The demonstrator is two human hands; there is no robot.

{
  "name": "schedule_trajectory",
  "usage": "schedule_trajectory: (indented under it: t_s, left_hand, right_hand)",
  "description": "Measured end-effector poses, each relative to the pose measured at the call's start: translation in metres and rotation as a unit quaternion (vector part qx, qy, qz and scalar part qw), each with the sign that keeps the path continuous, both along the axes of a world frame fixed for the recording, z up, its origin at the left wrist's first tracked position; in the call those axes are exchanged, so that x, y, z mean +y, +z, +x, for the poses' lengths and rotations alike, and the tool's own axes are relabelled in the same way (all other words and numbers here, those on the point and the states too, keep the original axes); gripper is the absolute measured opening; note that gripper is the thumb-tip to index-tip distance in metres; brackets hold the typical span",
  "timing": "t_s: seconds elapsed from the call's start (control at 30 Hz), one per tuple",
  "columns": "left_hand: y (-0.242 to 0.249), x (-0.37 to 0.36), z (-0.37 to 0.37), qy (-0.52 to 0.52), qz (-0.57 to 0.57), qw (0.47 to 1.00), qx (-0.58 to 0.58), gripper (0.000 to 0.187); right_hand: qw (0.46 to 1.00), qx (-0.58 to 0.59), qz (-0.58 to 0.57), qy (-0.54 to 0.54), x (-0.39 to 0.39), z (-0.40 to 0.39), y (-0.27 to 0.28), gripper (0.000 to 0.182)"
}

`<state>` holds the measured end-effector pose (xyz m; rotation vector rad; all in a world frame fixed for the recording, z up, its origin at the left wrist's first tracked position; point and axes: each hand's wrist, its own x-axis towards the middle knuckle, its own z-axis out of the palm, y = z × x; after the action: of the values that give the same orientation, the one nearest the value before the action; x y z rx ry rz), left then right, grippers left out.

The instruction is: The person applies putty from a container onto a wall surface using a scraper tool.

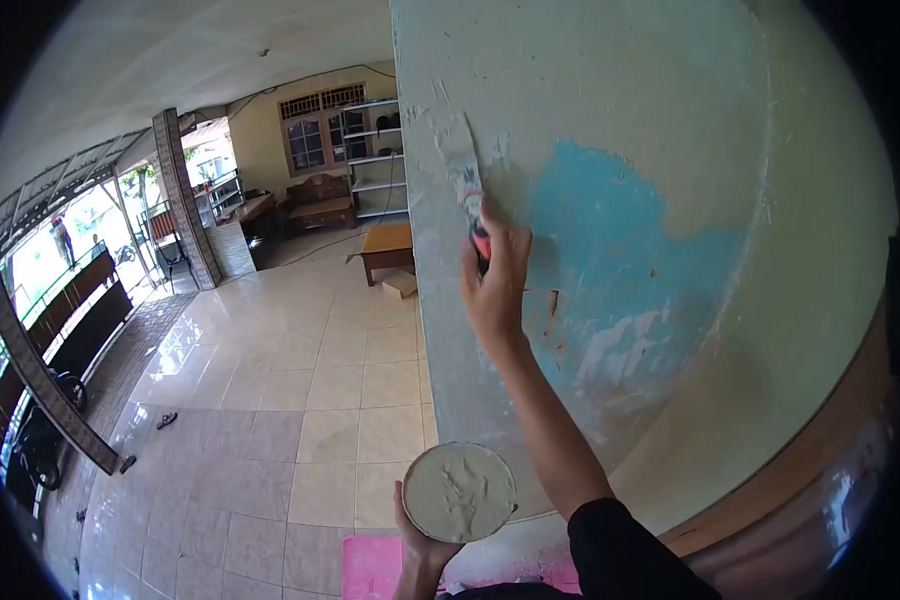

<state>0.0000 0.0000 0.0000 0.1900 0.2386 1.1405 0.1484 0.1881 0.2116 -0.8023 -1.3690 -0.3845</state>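
My right hand point(500, 268) is raised to the wall and wrapped round the red and black handle of a putty knife point(461, 160). The knife's blade, smeared with pale putty, lies against the wall point(590, 80) near its left edge. Low in front of me, my left hand point(425, 540) supports a round container of putty point(460, 492) from below and the side. Its grey-green contents have a rough, ridged surface. Right of the knife, a bare turquoise patch point(595, 215) shows on the wall, with whitish scrapes and small brown chips around its lower part.
A pink surface point(372, 565) lies below the container. Along the left runs a tiled floor point(350, 400) with sandals point(167, 420) on it. Farther back are a wooden table point(386, 243), a bench point(318, 203), shelves point(375, 185) and a pillar point(185, 200). A motorcycle point(40, 440) stands at far left.
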Motion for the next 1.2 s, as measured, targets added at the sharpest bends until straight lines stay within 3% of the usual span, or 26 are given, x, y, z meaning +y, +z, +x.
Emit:
schedule_trajectory:
  t_s: [0.17, 0.27, 0.47, 0.57, 0.7, 0.77, 0.93, 1.0, 1.1, 1.2]
  left_hand:
    - [0.003, 0.003, 0.005, -0.008, -0.025, 1.000, -0.012, 0.076]
    - [-0.005, 0.003, 0.012, 0.013, -0.012, 1.000, -0.005, 0.080]
    - [0.001, 0.000, 0.016, 0.006, -0.013, 1.000, -0.015, 0.078]
    - [0.001, 0.001, 0.013, 0.000, -0.020, 1.000, -0.016, 0.078]
    - [-0.005, 0.000, 0.012, 0.018, -0.010, 1.000, 0.000, 0.078]
    - [-0.011, 0.004, 0.014, 0.034, -0.016, 0.999, -0.005, 0.079]
    - [-0.007, 0.003, 0.018, 0.026, -0.010, 1.000, -0.011, 0.081]
    - [-0.009, 0.003, 0.017, 0.020, -0.017, 0.999, -0.027, 0.081]
    - [-0.009, 0.003, 0.017, 0.012, 0.000, 1.000, -0.024, 0.082]
    - [-0.004, 0.002, 0.015, 0.019, 0.007, 1.000, 0.003, 0.082]
  right_hand:
    - [1.000, -0.001, 0.029, -0.011, -0.008, 0.006, -0.080, 0.046]
    - [0.998, -0.019, 0.062, -0.027, -0.013, 0.012, -0.080, 0.045]
    - [0.999, 0.004, 0.041, 0.018, -0.003, -0.001, 0.021, 0.048]
    - [0.999, 0.013, 0.039, -0.009, 0.001, -0.001, -0.004, 0.043]
    - [1.000, 0.025, 0.005, -0.008, -0.007, 0.011, -0.095, 0.044]
    - [1.000, 0.016, 0.011, -0.011, -0.013, 0.018, -0.114, 0.044]
    - [0.995, -0.010, 0.076, -0.064, -0.011, 0.028, -0.032, 0.044]
    - [0.996, 0.010, 0.083, -0.021, -0.005, 0.026, -0.006, 0.042]
    - [0.999, 0.010, 0.024, -0.041, -0.003, 0.028, -0.026, 0.051]
    - [0.999, 0.002, 0.007, -0.036, -0.013, 0.031, -0.080, 0.053]
